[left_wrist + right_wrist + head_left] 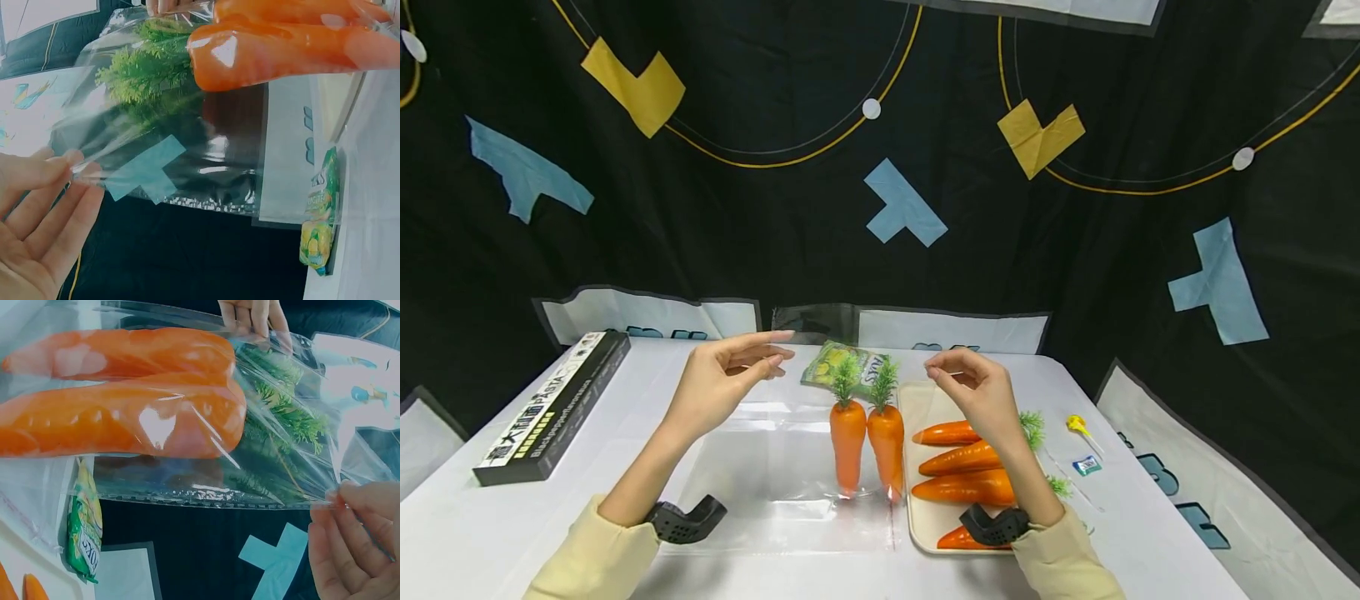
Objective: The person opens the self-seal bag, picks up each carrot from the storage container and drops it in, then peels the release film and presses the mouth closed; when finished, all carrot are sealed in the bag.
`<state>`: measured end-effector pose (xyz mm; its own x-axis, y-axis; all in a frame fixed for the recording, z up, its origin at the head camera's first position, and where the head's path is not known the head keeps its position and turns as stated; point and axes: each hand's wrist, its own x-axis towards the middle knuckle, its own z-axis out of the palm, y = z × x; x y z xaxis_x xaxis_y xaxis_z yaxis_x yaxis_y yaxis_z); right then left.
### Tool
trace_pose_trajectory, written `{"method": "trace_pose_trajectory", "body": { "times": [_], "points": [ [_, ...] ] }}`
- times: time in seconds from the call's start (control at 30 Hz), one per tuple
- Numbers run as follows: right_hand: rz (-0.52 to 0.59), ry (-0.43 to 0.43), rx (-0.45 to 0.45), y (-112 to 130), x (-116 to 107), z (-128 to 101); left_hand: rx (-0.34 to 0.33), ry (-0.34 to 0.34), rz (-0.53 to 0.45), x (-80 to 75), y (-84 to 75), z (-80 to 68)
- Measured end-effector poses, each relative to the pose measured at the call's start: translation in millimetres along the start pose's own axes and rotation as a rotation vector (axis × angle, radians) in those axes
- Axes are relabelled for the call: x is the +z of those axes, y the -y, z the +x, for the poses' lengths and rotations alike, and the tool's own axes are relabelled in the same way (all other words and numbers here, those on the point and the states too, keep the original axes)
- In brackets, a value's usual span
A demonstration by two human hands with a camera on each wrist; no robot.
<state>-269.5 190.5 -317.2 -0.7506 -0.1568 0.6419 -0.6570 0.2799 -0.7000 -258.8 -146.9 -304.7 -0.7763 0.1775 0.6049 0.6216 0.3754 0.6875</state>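
Two orange toy carrots with green leafy tops hang side by side, tops up, inside a clear plastic bag. Between thumb and fingers, my left hand pinches one upper corner of the bag. The opposite corner is pinched by my right hand, its fingers bent toward the thumb. Both wrist views show the bag stretched between the hands, the leafy tops near its upper end. In the head view the film is so clear that its upper edge barely shows.
A cream tray with several more carrots stands on the right, partly behind my right forearm. A green snack packet lies at the back. A black pasta box is on the left; a yellow lollipop and small blue-white packet lie far right.
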Motion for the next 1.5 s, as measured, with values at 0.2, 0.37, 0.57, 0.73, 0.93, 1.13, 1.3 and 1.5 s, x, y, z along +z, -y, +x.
{"method": "trace_pose_trajectory", "body": {
  "times": [0.2,0.37,0.57,0.73,0.93,1.13,1.3,1.5],
  "points": [
    [0.099,0.025,-0.027,0.9,-2.7,0.0,0.033,0.073,0.001,-6.9,0.4,1.3],
    [0.212,0.062,-0.035,-0.4,-5.5,0.6,0.050,0.103,-0.071,-10.0,1.0,2.0],
    [0.226,0.073,-0.064,-4.2,-4.6,0.5,0.089,0.110,-0.161,-9.0,2.1,1.6],
    [0.201,0.067,-0.072,-5.3,-4.7,0.4,0.078,0.084,-0.116,-8.8,1.5,0.8],
    [0.215,0.081,-0.065,-6.5,-6.8,1.0,0.071,0.064,-0.129,-8.6,2.0,0.8],
    [0.180,0.106,-0.094,-5.4,-7.3,1.0,0.073,0.054,-0.077,-8.4,2.9,0.0],
    [0.137,0.131,-0.133,-2.5,-7.0,1.0,0.087,0.064,-0.118,-7.4,2.6,0.6],
    [0.077,0.121,-0.012,7.6,-7.2,1.1,0.014,0.078,-0.143,-8.5,-6.0,1.7]
  ]
}}
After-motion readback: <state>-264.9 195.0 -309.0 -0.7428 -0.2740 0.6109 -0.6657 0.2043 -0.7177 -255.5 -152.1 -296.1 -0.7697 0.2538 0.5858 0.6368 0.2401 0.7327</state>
